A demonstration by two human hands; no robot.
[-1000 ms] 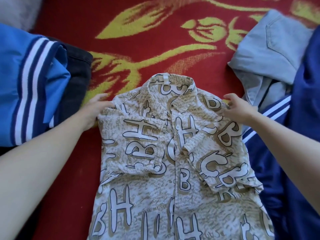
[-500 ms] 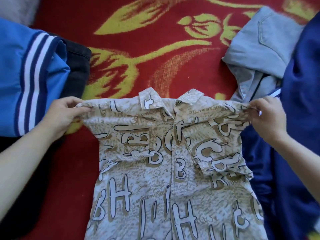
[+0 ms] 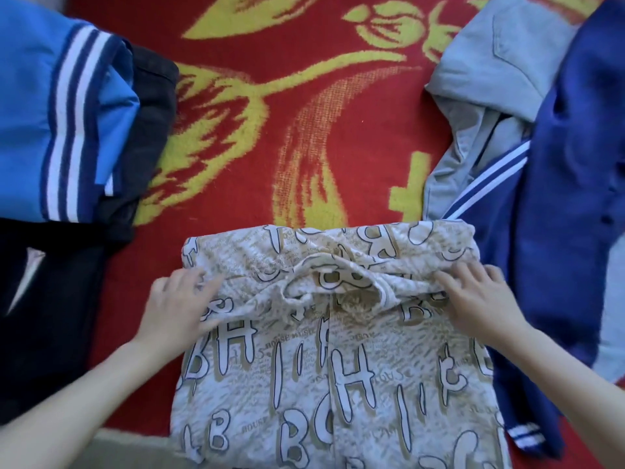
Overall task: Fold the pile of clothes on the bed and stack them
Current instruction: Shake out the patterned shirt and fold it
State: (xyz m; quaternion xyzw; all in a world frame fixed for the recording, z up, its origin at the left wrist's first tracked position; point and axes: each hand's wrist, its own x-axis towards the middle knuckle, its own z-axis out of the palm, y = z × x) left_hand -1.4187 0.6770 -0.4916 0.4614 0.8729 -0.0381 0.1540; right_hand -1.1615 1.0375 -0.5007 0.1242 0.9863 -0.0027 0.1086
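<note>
Red bedspread (image 3: 304,106) with a big yellow flower pattern is taking up the whole background, and everything is lying on it.

Front and centre, the beige letter-print shirt (image 3: 338,384) is lying flat and running off the bottom edge of the view. Its far end is lying doubled over toward the person, with the edge of that fold bunching up in the middle.

On the right, a navy garment with white stripes (image 3: 575,198) is sprawling loose, touching the shirt's right side. On the left, a folded light blue garment with white and navy stripes (image 3: 50,113) is sitting well apart from the shirt. Below it a dark navy garment (image 3: 50,316) is lying near the shirt's left side, with a strip of red between them. Top right, a grey garment with a pocket (image 3: 490,62) is lying partly tucked under the navy one. A black denim-looking piece (image 3: 152,113) is peeking out from under the light blue one.

Both hands are resting on top of the shirt, right along that folded edge. The left hand (image 3: 179,309) is sitting on the shirt's left side, fingers spread and fairly straight, a bit blurry. The right hand (image 3: 480,299) is lying on the right side, fingers stretched out flat on the cloth. The bunched bit is sitting between them.
</note>
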